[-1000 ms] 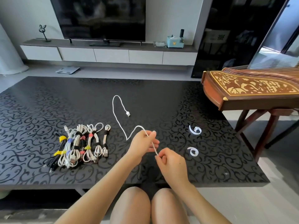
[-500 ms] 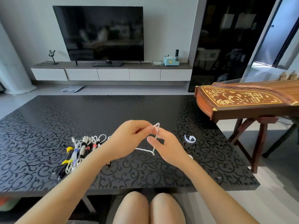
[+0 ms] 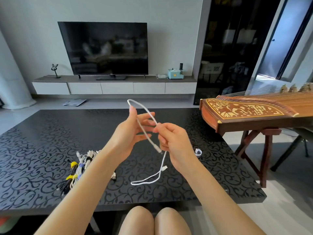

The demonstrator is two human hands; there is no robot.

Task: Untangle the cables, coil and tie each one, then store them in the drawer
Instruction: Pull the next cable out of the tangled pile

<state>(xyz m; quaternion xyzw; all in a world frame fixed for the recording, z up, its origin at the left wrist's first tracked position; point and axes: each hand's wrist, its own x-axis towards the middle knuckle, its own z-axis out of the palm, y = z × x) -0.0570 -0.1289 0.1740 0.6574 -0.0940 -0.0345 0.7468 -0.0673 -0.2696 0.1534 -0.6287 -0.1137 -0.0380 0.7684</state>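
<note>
We spread our left hand (image 3: 130, 131) as a former for the cable (image 3: 147, 114), looped over it above the tabletop's (image 3: 42, 133) front edge, while our right hand (image 3: 171, 139) pinches it to feed coils.

left hand (image 3: 130, 133): bare, slender fingers | right hand (image 3: 172, 143): bare, slender fingers | left forearm (image 3: 81, 189): bare along its whole visible length | right forearm (image 3: 215, 192): bare likewise | knees (image 3: 137, 221): both bare, rounded, at bottom edge

Room between bundles (image 3: 81, 165) and zither (image 3: 245, 114) (seemingly ample)
</note>
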